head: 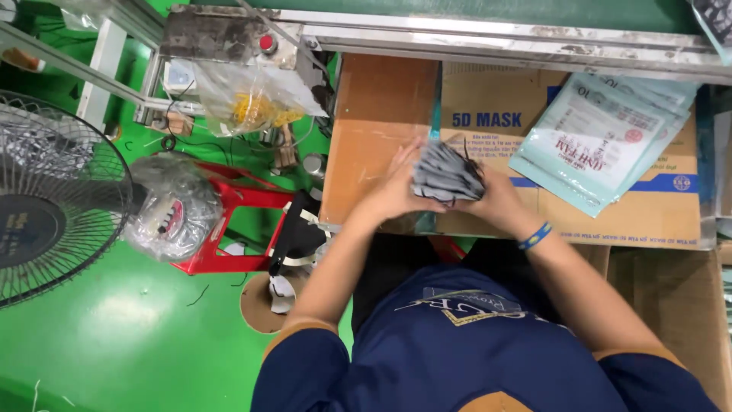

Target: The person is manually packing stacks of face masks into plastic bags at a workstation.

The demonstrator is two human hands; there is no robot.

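**Soft grey mask stack pinched between 2 hands over the cardboard box**

Both hands meet above the flattened cardboard box (381, 130) that serves as the work surface. The left hand (394, 191) and the right hand (494, 200) close in from either side on a stack of grey face masks (444, 174) with thin black ear loops trailing from its top edge. The fingers of both hands are curled narrow and wrapped around the stack, the left at its left edge, the right at its right and lower edge, so the stack sits squarely between the palms and just above the near edge of the box.

The stack looks light, soft and compressible; its layers would likely fan or slide if held loosely, and the loops could snag. Holding the 2 short edges, as here, seems the steadiest hold.

A blue wristband (536, 236) rings the right wrist. Pale green flat packets (595, 145) lie on the right part of the box, well apart from the hands. Left of the box stand a red stool (229, 229) and a fan (53, 198).
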